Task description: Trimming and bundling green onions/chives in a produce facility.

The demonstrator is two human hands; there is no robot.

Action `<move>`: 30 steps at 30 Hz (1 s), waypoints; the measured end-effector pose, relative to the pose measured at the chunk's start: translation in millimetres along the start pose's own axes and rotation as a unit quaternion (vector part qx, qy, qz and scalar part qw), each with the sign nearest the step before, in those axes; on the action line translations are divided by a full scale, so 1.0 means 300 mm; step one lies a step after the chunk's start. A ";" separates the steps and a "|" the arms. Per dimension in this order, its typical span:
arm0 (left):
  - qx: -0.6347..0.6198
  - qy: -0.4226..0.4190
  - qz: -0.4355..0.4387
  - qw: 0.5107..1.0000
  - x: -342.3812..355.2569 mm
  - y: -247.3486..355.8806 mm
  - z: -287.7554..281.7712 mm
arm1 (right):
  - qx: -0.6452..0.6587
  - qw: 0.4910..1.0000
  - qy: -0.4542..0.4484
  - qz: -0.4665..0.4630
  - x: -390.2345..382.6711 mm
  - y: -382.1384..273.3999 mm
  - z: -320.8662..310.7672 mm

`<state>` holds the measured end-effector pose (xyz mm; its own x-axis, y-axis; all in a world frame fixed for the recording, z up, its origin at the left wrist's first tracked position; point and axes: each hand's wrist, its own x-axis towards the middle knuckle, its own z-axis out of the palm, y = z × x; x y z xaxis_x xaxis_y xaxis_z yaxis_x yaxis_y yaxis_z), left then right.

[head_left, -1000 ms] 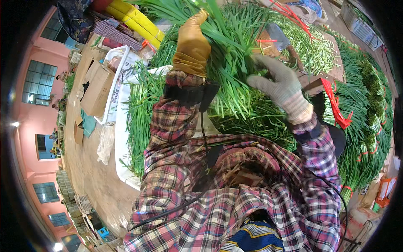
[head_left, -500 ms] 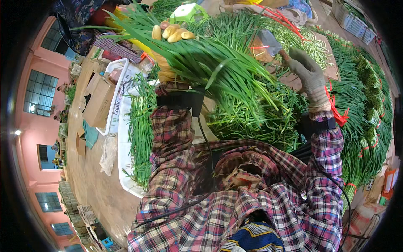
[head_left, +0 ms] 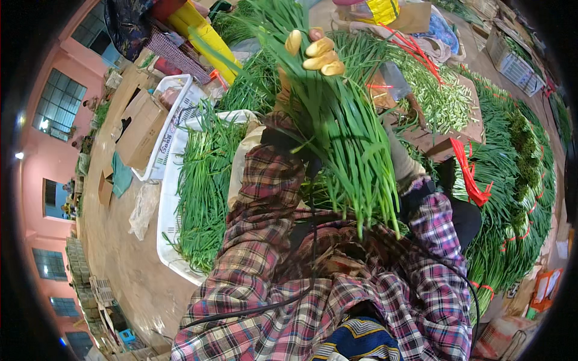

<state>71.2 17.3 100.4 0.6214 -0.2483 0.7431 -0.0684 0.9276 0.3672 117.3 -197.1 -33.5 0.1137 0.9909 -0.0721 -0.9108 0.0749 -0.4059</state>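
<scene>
My left hand (head_left: 320, 59), in a tan-yellow glove, grips a large bunch of long green leafy stalks (head_left: 337, 138) held up in front of me, pale stems hanging downward. My right hand (head_left: 402, 157), in a grey glove, is at the bunch's right side, its fingers hidden behind the leaves. Left of the bunch stands a white plastic crate (head_left: 167, 240) full of similar greens (head_left: 201, 192). At the upper right, short cut stem pieces (head_left: 451, 102) lie on a board (head_left: 436, 137), near a broad blade (head_left: 394, 81). Red ties (head_left: 468, 180) lie by the board.
Tied bundles of greens (head_left: 512, 204) are piled on the right. At left are another crate (head_left: 149, 171), a cardboard box (head_left: 138, 135) and a plastic bag (head_left: 144, 210) on the floor. A yellow roll (head_left: 211, 51) lies at top. Other people (head_left: 90, 105) sit far left.
The bunch in my left hand has swung to hang more upright. My right hand moved out to the right, then back in and down, behind the leaves.
</scene>
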 end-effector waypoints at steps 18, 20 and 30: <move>0.000 0.103 0.001 0.995 0.016 -0.123 -0.027 | -0.529 0.741 0.211 -0.357 -0.030 -0.147 0.355; 0.020 0.115 -0.012 0.993 0.016 -0.122 -0.031 | -0.542 0.730 0.183 -0.375 -0.022 -0.127 0.362; 0.007 0.083 0.009 0.996 -0.019 -0.081 -0.049 | -0.020 0.893 0.174 -0.415 -0.198 -0.183 0.269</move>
<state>80.8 0.2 79.1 0.7408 -0.1804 0.6471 -0.0913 0.9273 0.3630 128.5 -251.2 66.7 0.8659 0.5002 -0.0068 -0.4407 0.7564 -0.4834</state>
